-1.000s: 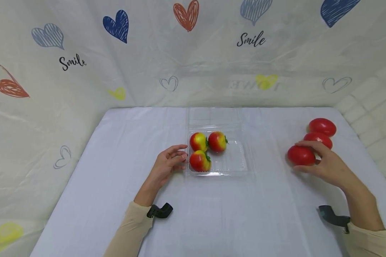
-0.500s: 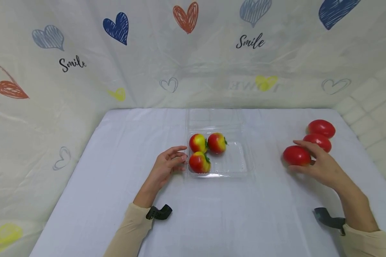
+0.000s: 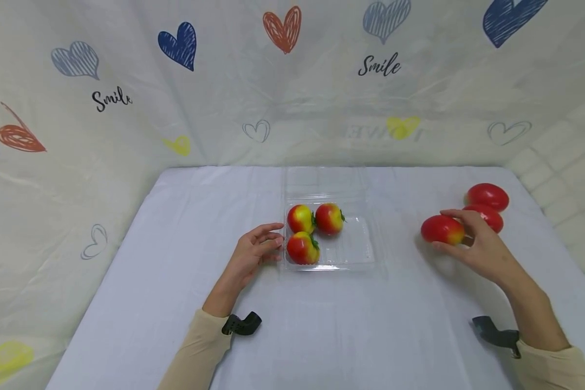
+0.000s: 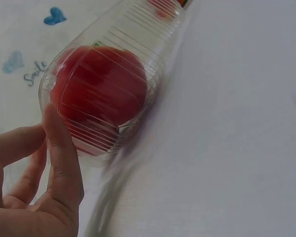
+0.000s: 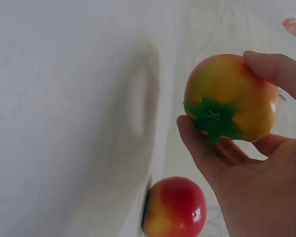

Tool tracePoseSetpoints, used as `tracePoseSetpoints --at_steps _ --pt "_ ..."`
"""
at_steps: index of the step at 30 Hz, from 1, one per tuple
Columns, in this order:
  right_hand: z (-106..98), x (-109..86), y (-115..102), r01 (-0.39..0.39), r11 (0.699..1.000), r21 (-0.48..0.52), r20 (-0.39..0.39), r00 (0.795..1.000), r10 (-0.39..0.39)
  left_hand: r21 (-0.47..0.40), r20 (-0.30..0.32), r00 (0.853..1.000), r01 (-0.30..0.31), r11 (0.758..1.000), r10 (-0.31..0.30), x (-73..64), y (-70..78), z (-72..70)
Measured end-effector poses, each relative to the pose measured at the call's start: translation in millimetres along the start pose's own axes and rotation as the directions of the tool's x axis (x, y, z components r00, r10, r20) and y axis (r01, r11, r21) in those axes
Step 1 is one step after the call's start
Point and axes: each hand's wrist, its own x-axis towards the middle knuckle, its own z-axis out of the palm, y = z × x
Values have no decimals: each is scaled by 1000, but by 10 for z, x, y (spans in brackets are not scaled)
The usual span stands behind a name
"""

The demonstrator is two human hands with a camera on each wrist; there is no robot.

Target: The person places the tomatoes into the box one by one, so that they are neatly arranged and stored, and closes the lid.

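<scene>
In the head view my right hand (image 3: 485,246) grips a red-and-yellow tomato (image 3: 441,229) between thumb and fingers, raised above the white cloth. The right wrist view shows the green leafy top of this tomato (image 5: 232,98) tilted towards the camera. My left hand (image 3: 254,252) is at the left side of a clear plastic clamshell box (image 3: 346,244), fingers loosely bent and apart, tips at its wall. From the left wrist, a fingertip overlaps the wall of the box (image 4: 153,74). Inside sit three tomatoes (image 3: 303,248), grouped at its left; the lid (image 3: 325,180) lies folded back.
Two more red tomatoes (image 3: 487,196) lie close together at the right of the table, the nearer partly hidden by my right hand. A white cloth (image 3: 322,325) covers the table. Behind it hangs a pale sheet (image 3: 214,97) printed with hearts and "Smile".
My right hand has lifted the tomato off the cloth and moved it a little left, turning it so its yellow side shows. The left hand and the box stay put.
</scene>
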Motion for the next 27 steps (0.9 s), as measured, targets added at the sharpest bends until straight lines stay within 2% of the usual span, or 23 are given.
tracePoseSetpoints --at_steps 3,12,19,27 --pt "18 -1 -29 27 1000 8 -25 999 -27 -1 -1 1000 3 1000 -3 0 -2 0" --pt "88 4 -173 40 999 20 -115 993 -38 3 0 1000 -1 1000 1 4 -8 1" --pt "133 19 -280 43 999 31 -113 993 -40 2 6 1000 -7 1000 7 0 -27 -5" --pt "204 21 -362 68 997 37 -146 987 -62 2 4 1000 -8 1000 8 1 -15 1"
